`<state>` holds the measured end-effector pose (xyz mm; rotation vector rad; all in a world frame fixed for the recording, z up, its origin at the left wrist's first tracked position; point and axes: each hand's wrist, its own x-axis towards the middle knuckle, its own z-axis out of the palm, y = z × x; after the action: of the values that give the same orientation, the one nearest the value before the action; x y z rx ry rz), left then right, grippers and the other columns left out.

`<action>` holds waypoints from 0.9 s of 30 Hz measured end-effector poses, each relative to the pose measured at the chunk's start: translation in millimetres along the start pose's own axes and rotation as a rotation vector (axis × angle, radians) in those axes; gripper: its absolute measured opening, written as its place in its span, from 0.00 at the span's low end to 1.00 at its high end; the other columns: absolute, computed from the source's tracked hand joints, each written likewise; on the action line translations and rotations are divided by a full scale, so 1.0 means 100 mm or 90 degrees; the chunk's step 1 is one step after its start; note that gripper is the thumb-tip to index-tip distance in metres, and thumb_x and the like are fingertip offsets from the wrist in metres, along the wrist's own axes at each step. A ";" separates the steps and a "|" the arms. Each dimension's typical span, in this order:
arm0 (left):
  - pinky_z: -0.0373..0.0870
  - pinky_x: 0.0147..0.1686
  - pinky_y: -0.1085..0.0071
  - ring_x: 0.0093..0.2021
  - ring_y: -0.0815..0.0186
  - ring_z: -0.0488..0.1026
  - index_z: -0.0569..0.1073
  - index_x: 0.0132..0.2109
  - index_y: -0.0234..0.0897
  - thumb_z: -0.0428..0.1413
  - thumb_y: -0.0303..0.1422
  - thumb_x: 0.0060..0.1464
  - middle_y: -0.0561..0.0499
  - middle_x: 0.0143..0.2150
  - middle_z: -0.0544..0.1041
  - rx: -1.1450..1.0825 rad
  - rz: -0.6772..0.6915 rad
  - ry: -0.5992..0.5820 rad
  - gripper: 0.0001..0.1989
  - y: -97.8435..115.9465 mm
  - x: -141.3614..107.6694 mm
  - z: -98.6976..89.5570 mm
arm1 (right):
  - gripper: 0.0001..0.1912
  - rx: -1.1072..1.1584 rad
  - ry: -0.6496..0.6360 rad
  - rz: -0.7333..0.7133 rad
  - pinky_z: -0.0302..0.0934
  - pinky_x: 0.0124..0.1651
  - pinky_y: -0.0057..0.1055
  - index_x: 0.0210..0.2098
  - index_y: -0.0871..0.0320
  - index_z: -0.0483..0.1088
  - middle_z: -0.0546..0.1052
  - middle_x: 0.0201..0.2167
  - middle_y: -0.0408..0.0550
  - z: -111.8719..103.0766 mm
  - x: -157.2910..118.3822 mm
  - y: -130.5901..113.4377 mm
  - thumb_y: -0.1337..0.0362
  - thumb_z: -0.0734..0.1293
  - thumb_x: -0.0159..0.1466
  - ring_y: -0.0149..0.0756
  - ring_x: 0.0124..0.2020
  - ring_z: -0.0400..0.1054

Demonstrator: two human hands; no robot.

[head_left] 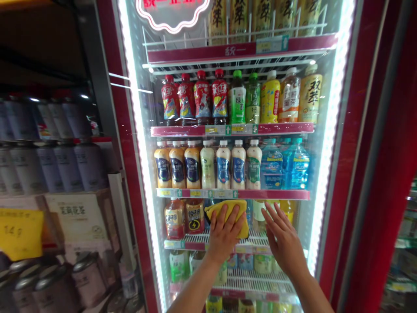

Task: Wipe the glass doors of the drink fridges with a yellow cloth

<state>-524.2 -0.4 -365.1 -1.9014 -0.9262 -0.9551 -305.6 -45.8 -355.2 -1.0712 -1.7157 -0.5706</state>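
My left hand point(224, 230) presses a folded yellow cloth point(240, 208) flat against the glass front of a lit drinks fridge. Its fingers lie spread over the cloth, which has a dark edge. To the right, my right hand point(284, 237) is held up with fingers stretched out, at or very near the glass; whether it touches I cannot tell. Behind the hands is a wire shelf with brown-labelled bottles point(194, 215) at its left. The cloth and hands hide part of that shelf.
Rows of bottles fill the shelves above, among them red-capped bottles point(202, 98) and blue bottles point(297, 165). Bright light strips point(137, 113) run down both sides of the red fridge frame point(361, 174). At the left stands a dark shelf of cans point(89, 165) with a yellow price sign point(21, 232).
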 end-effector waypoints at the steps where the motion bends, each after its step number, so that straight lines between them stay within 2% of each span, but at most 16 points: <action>1: 0.41 0.76 0.47 0.76 0.55 0.51 0.64 0.70 0.56 0.65 0.38 0.56 0.53 0.71 0.67 0.006 0.002 -0.006 0.36 -0.01 -0.08 0.01 | 0.32 0.004 -0.003 0.002 0.65 0.66 0.63 0.74 0.45 0.54 0.66 0.70 0.48 -0.03 -0.03 0.05 0.70 0.58 0.73 0.51 0.74 0.52; 2: 0.41 0.76 0.47 0.76 0.55 0.52 0.64 0.70 0.56 0.65 0.38 0.56 0.53 0.71 0.68 0.012 -0.017 -0.009 0.36 -0.01 -0.10 0.01 | 0.31 0.007 -0.006 0.006 0.65 0.65 0.62 0.73 0.45 0.54 0.67 0.70 0.48 -0.06 -0.05 0.10 0.70 0.58 0.73 0.51 0.74 0.52; 4: 0.39 0.76 0.43 0.77 0.52 0.49 0.62 0.71 0.54 0.64 0.38 0.57 0.50 0.72 0.66 0.022 -0.095 -0.004 0.37 0.00 0.03 -0.01 | 0.30 0.013 -0.011 0.010 0.66 0.65 0.62 0.73 0.46 0.56 0.67 0.70 0.49 -0.11 -0.07 0.19 0.69 0.58 0.73 0.51 0.74 0.51; 6: 0.36 0.75 0.38 0.78 0.48 0.42 0.59 0.73 0.50 0.62 0.38 0.59 0.47 0.75 0.59 0.026 -0.188 0.015 0.38 0.08 0.32 -0.03 | 0.29 0.019 -0.012 0.015 0.66 0.65 0.61 0.72 0.47 0.57 0.67 0.70 0.50 -0.16 -0.07 0.26 0.69 0.58 0.74 0.51 0.74 0.52; 8: 0.34 0.75 0.36 0.79 0.47 0.35 0.57 0.74 0.47 0.61 0.38 0.60 0.47 0.77 0.54 0.019 -0.231 0.038 0.39 0.21 0.62 -0.02 | 0.29 0.026 -0.013 0.017 0.66 0.65 0.60 0.72 0.48 0.58 0.67 0.70 0.51 -0.22 -0.07 0.32 0.68 0.58 0.74 0.51 0.74 0.52; 10: 0.32 0.75 0.37 0.79 0.47 0.34 0.57 0.74 0.47 0.60 0.40 0.61 0.47 0.77 0.54 0.018 -0.220 0.046 0.38 0.35 0.76 0.03 | 0.28 0.028 -0.013 0.019 0.67 0.65 0.58 0.71 0.48 0.59 0.67 0.69 0.51 -0.27 -0.06 0.37 0.69 0.58 0.74 0.51 0.74 0.52; 11: 0.31 0.75 0.38 0.79 0.47 0.36 0.58 0.74 0.47 0.60 0.40 0.61 0.47 0.77 0.55 0.017 -0.194 0.038 0.37 0.41 0.74 0.06 | 0.28 0.027 -0.014 0.017 0.68 0.64 0.58 0.71 0.48 0.60 0.68 0.69 0.51 -0.30 -0.06 0.40 0.69 0.58 0.74 0.51 0.74 0.53; 14: 0.32 0.75 0.40 0.77 0.49 0.47 0.60 0.72 0.52 0.62 0.40 0.60 0.49 0.74 0.62 0.000 -0.062 -0.022 0.36 0.49 0.46 0.13 | 0.28 0.024 -0.018 0.008 0.69 0.63 0.56 0.70 0.49 0.62 0.69 0.68 0.51 -0.40 -0.07 0.50 0.71 0.58 0.73 0.50 0.73 0.53; 16: 0.31 0.76 0.44 0.76 0.54 0.53 0.62 0.71 0.57 0.62 0.36 0.60 0.52 0.71 0.68 -0.023 0.022 -0.052 0.35 0.46 0.27 0.14 | 0.28 0.023 -0.023 0.005 0.69 0.64 0.56 0.70 0.50 0.63 0.69 0.68 0.51 -0.46 -0.07 0.56 0.71 0.58 0.73 0.49 0.73 0.54; 17: 0.28 0.75 0.44 0.75 0.54 0.54 0.63 0.70 0.58 0.62 0.35 0.60 0.53 0.70 0.69 -0.032 0.037 -0.060 0.34 0.43 0.25 0.13 | 0.28 0.022 -0.025 0.006 0.69 0.64 0.55 0.70 0.50 0.63 0.69 0.68 0.51 -0.48 -0.07 0.58 0.71 0.58 0.73 0.49 0.73 0.54; 19: 0.23 0.74 0.41 0.76 0.52 0.53 0.62 0.71 0.58 0.61 0.33 0.61 0.53 0.70 0.69 -0.029 -0.005 -0.062 0.34 0.39 0.37 0.09 | 0.28 0.023 -0.031 0.008 0.69 0.64 0.55 0.69 0.50 0.63 0.69 0.68 0.51 -0.51 -0.06 0.62 0.72 0.57 0.72 0.49 0.73 0.55; 21: 0.20 0.72 0.37 0.77 0.48 0.47 0.60 0.72 0.56 0.61 0.33 0.61 0.51 0.73 0.64 -0.014 -0.105 -0.027 0.35 0.41 0.68 0.04 | 0.29 0.026 -0.035 0.010 0.68 0.65 0.55 0.70 0.49 0.63 0.69 0.68 0.50 -0.52 -0.05 0.64 0.73 0.57 0.72 0.48 0.73 0.55; 23: 0.20 0.71 0.33 0.78 0.45 0.40 0.58 0.74 0.52 0.61 0.34 0.60 0.48 0.75 0.59 -0.019 -0.163 0.005 0.38 0.50 1.01 0.01 | 0.30 0.033 -0.038 0.012 0.67 0.66 0.55 0.70 0.49 0.62 0.69 0.68 0.50 -0.51 -0.06 0.66 0.73 0.57 0.72 0.47 0.73 0.54; 25: 0.19 0.71 0.33 0.78 0.46 0.35 0.56 0.74 0.51 0.63 0.33 0.59 0.48 0.76 0.57 -0.026 -0.137 0.010 0.40 0.63 1.17 0.03 | 0.30 0.041 -0.038 0.020 0.66 0.67 0.53 0.71 0.49 0.60 0.67 0.69 0.49 -0.50 -0.08 0.69 0.74 0.57 0.72 0.45 0.74 0.53; 27: 0.17 0.71 0.34 0.78 0.50 0.30 0.57 0.74 0.52 0.64 0.33 0.57 0.51 0.77 0.56 -0.023 -0.034 -0.007 0.41 0.73 1.12 0.09 | 0.31 0.049 -0.032 0.034 0.65 0.68 0.52 0.72 0.49 0.59 0.66 0.70 0.49 -0.50 -0.11 0.75 0.74 0.56 0.72 0.44 0.75 0.51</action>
<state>-409.8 5.4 -296.5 -1.9217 -0.9762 -1.0003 -214.9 -51.7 -352.8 -1.0817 -1.7329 -0.4438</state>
